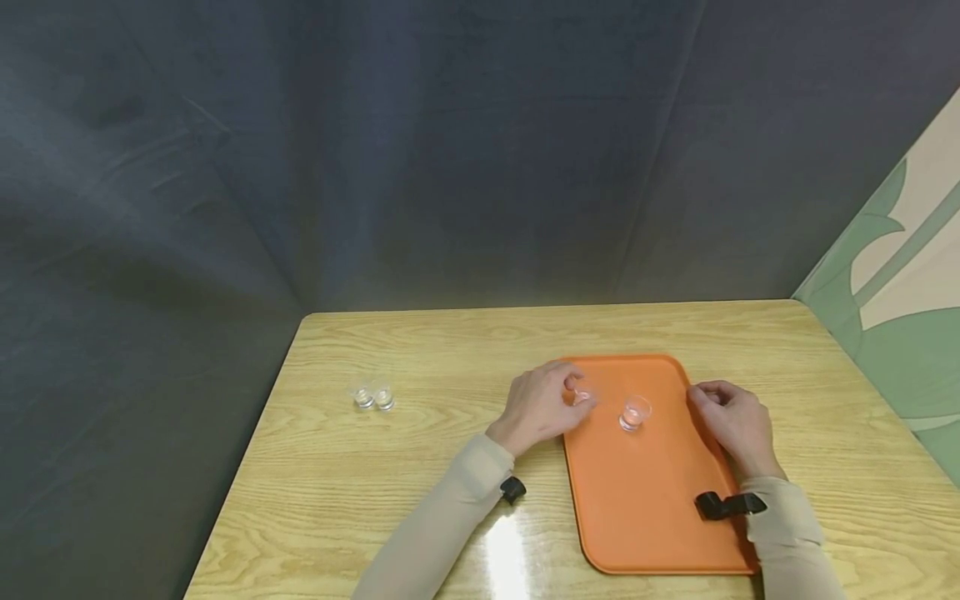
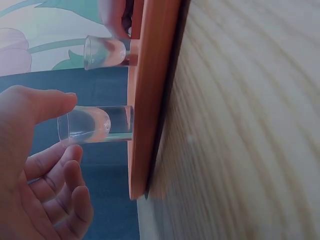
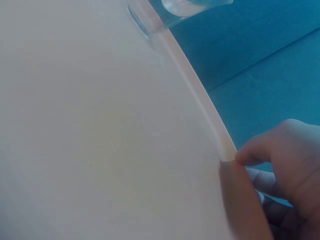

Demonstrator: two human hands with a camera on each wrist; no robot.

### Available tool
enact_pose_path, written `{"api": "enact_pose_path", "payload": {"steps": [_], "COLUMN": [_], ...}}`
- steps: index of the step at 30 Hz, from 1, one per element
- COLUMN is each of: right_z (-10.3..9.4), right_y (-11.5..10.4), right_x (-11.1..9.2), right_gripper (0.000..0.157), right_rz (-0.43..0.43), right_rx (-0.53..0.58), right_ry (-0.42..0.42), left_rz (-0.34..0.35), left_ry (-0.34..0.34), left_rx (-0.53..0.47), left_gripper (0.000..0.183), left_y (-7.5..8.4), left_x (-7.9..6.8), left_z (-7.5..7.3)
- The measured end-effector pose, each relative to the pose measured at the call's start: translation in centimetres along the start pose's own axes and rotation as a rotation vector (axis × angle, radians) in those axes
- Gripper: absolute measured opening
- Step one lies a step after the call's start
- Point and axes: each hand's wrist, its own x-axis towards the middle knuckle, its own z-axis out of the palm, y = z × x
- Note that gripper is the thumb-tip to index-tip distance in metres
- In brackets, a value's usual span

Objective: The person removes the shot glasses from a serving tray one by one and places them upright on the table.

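My left hand (image 1: 542, 402) is at the far left part of an orange tray (image 1: 652, 500), thumb and index finger on opposite sides of a small clear shot glass (image 2: 95, 123), close to its rim. That glass stands upright on the tray, and its other fingers curl loosely below the index finger. A second shot glass (image 1: 634, 412) stands on the tray to the right of the first. My right hand (image 1: 738, 425) pinches the tray's right edge, the thumb on top of the rim and the fingers outside it, as the right wrist view shows.
Two more shot glasses (image 1: 373, 396) stand side by side on the wooden table (image 1: 300, 492), well left of the tray. A dark curtain (image 1: 480, 167) hangs behind the table's back edge, and a green-and-cream patterned panel (image 1: 900, 292) is at the right.
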Motion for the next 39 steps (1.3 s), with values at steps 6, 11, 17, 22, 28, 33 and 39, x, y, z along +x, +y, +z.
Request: {"api": "enact_pose_path", "payload": {"steps": [6, 11, 17, 22, 28, 33, 39], "right_z": [0.0, -0.1, -0.2, -0.2, -0.2, -0.3, -0.3], "right_y": [-0.1, -0.1, -0.2, -0.2, -0.2, -0.2, -0.1], "right_x": [-0.1, -0.2, -0.3, -0.3, -0.2, -0.1, -0.1], "right_gripper": [0.054, 0.053, 0.053, 0.053, 0.053, 0.054, 0.055], "right_rz": [0.001, -0.012, 0.003, -0.003, -0.005, 0.007, 0.022], "right_rx": [-0.001, -0.009, -0.01, -0.008, 0.004, 0.013, 0.02], "right_ry": [0.003, 0.008, 0.008, 0.02, 0.007, -0.008, -0.013], "left_rz": [-0.015, -0.027, -0.03, -0.021, -0.035, -0.051, -0.098], "left_ry": [0.01, 0.011, 0.019, 0.036, 0.048, 0.06, 0.064], "left_rx": [-0.017, -0.015, -0.03, -0.075, -0.078, -0.032, -0.009], "left_gripper": [0.04, 0.039, 0.039, 0.039, 0.041, 0.044, 0.044], "left_y": [-0.8, -1.2, -1.6, -2.0, -2.6, -3.4, -4.6], "left_x": [-0.6, -1.1, -1.7, -2.4, -3.2, -3.9, -4.9], "left_z": [-0.6, -1.3, -1.9, -2.4, -3.2, -3.9, -4.7]}}
